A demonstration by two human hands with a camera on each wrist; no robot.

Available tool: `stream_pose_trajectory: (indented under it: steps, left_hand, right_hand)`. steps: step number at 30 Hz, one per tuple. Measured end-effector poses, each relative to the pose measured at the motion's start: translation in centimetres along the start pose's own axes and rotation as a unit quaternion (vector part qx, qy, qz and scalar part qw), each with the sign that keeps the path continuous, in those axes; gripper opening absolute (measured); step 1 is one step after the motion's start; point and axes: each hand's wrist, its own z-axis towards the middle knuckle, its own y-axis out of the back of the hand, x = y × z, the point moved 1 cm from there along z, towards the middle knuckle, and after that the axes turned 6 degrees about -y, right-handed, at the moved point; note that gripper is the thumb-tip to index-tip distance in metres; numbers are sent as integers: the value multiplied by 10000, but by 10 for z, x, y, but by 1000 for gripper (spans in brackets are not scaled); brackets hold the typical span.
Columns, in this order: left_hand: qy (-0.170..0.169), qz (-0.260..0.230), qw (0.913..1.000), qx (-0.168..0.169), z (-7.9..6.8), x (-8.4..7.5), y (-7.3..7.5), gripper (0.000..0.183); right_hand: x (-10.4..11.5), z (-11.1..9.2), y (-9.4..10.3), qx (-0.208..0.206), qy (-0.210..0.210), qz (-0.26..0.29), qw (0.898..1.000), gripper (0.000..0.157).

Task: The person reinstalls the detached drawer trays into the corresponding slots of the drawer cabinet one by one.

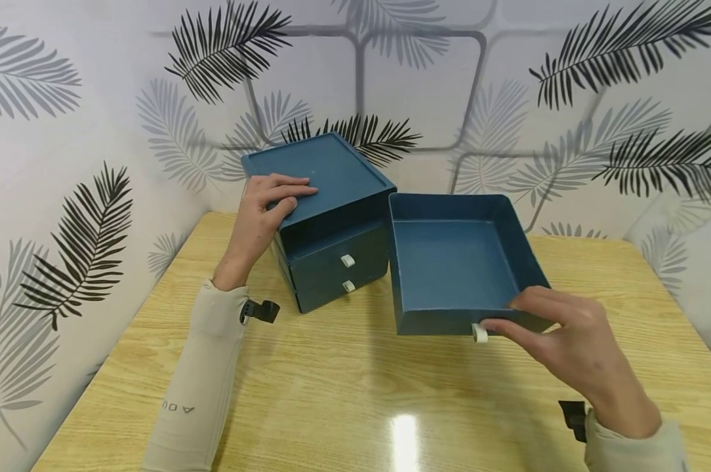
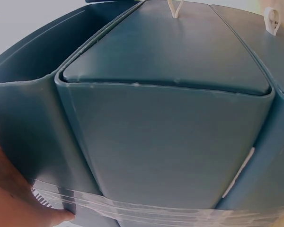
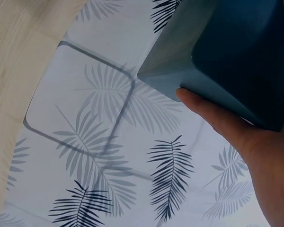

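A dark blue drawer unit stands at the back of the table, its top slot hollow. Below the slot sit two drawer fronts, each with a white pull tab. My left hand rests on the unit's top at its left edge, fingers stretched out across it. Right of the unit, my right hand grips a pulled-out blue drawer by its front wall, near the right corner. The drawer is empty inside and tilts toward me. Its white tab shows beside my thumb.
The light wood table runs under everything. A wall covering with leaf prints rises behind the unit. Clear wrapping crosses the unit's side in the left wrist view.
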Motion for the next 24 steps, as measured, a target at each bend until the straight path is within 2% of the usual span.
stream_pose_trajectory:
  steps: [9,13,20,24]
  left_hand:
    - [-71,7,10000,13,1,0,-1,33]
    - [-81,-13,10000,-5,1,-1,-1,33]
    - [-55,9,10000,-3,1,-1,-1,33]
    - [-39,-23,10000,-15,0,1,-1,33]
  right_hand:
    - [7,3,-10,187,73,324,9993,34]
    - [7,4,-14,48,294,484,9984,34]
    - [9,5,-22,82,410,736,9964,16]
    - [11,5,-25,138,400,792,9960,15]
